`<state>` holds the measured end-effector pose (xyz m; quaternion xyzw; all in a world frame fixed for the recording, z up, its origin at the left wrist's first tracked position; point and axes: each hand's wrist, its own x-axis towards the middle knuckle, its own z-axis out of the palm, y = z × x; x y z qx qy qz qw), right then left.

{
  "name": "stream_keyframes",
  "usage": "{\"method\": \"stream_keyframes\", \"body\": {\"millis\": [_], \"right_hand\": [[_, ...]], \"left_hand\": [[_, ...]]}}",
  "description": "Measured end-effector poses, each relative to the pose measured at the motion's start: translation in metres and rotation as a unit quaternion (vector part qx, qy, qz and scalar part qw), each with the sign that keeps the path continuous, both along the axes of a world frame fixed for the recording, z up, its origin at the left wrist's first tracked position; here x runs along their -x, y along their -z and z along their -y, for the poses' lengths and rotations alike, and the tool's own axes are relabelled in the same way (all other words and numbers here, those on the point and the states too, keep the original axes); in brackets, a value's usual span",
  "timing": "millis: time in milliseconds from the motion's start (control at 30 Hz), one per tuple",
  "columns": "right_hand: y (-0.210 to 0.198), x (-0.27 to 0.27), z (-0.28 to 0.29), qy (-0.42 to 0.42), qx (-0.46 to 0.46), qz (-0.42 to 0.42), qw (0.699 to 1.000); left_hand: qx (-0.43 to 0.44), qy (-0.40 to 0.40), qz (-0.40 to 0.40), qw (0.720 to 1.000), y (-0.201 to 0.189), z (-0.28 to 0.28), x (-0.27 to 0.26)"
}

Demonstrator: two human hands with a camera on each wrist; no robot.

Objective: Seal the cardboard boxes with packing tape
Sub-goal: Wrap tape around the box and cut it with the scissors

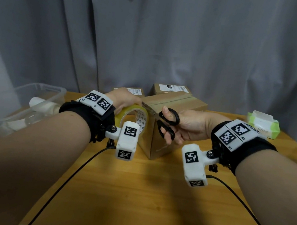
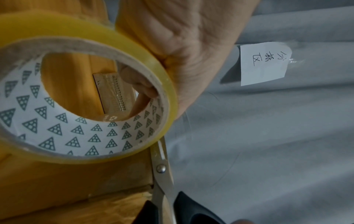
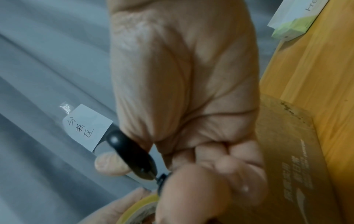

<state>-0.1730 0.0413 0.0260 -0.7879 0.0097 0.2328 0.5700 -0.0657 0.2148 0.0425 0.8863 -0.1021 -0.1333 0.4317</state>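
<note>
A cardboard box (image 1: 175, 104) stands mid-table with a strip of clear tape running along its top seam. My left hand (image 1: 125, 98) grips a roll of yellowish packing tape (image 1: 134, 114) at the box's near left corner; a finger hooks through the core (image 2: 138, 97). My right hand (image 1: 185, 124) holds black-handled scissors (image 1: 169, 122), thumb and fingers through the loops. The steel blades (image 2: 161, 163) point left across the box corner, just beside the tape roll (image 2: 86, 106). The box side (image 3: 287, 151) lies right of my right hand (image 3: 184, 91).
Two more labelled cardboard boxes (image 1: 169, 89) (image 1: 135, 91) sit behind. A clear plastic bin (image 1: 37, 101) holding white rolls is at the left table edge. A green tissue pack (image 1: 263, 125) lies far right. Grey curtain behind carries a paper note (image 2: 264, 63). Cables cross the wooden table (image 1: 133, 195).
</note>
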Motion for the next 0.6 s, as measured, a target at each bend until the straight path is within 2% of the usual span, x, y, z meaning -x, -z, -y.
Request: {"method": "stream_keyframes", "body": {"millis": [333, 467, 600], "right_hand": [[-0.008, 0.001, 0.012, 0.0, 0.07, 0.015, 0.997], [-0.013, 0.005, 0.021, 0.031, 0.171, -0.011, 0.985], [-0.013, 0.008, 0.025, 0.039, 0.285, 0.005, 0.958]], "left_hand": [[0.045, 0.0, 0.001, 0.999, 0.013, 0.008, -0.004], [0.07, 0.037, 0.021, 0.997, 0.018, 0.01, -0.004], [0.11, 0.05, 0.035, 0.992, 0.025, 0.0, 0.001]]}}
